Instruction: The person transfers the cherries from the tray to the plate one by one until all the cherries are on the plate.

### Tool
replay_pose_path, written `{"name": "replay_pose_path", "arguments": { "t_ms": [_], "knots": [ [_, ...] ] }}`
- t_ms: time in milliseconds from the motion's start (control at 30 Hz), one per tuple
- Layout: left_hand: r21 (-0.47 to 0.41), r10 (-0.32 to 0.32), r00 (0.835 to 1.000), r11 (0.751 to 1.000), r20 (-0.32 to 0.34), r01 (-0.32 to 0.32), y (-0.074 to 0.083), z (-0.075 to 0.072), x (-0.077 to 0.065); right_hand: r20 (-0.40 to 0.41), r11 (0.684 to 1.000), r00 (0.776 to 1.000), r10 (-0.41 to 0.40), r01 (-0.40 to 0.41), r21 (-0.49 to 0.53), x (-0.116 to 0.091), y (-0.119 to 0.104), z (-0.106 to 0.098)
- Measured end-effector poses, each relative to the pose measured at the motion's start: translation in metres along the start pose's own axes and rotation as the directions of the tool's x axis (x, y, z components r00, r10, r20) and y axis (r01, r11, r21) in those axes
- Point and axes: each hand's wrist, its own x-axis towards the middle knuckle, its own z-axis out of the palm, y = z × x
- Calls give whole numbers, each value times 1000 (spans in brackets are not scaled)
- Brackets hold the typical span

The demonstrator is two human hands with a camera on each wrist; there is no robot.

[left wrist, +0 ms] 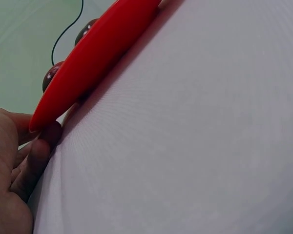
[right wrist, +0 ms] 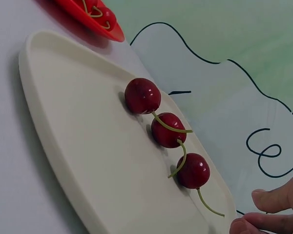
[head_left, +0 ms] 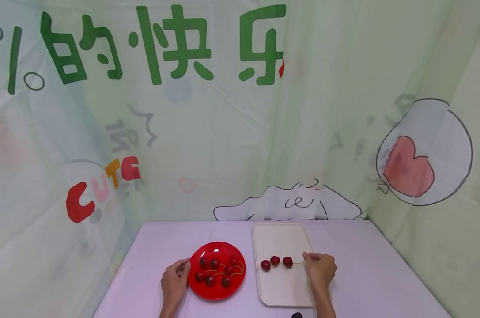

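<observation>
My left hand (head_left: 174,282) pinches the left rim of a round red plate (head_left: 217,293), with fingers under the edge in the left wrist view, where the plate (left wrist: 93,63) shows side-on. Several dark red cherries with stems (head_left: 210,280) lie on the plate. To the right, three cherries sit in a row on a cream rectangular tray (head_left: 283,291): a left one (head_left: 266,265), a middle one (head_left: 275,260) and a right one (head_left: 288,262). My right hand (head_left: 321,268) is over the tray's right edge. In the right wrist view its thumb (right wrist: 273,199) and finger are parted, just beyond the stem tip of the nearest cherry (right wrist: 193,170).
Both plate and tray stand on a table with a pale lilac cover (head_left: 367,269). A small black object (head_left: 297,315) shows at the front edge. Printed curtains (head_left: 208,145) hang behind the table and along its sides.
</observation>
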Motion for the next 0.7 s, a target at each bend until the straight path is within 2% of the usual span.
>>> {"name": "replay_pose_path", "arguments": {
  "t_ms": [100, 300, 700],
  "knots": [
    [-5, -4, 1000, 1000, 8, 4, 1, -1, 0, 16, 1000, 1000, 18, -18, -9, 0, 2, 0],
    [-9, -28, 999, 1000, 24, 28, 2, -2, -2, 105, 999, 994, 2, 3, -39, 0, 6, 1],
    [-22, -23, 999, 999, 22, 23, 1, -1, -1, 133, 998, 991, -12, 21, -65, 0, 3, 3]
  ]
}}
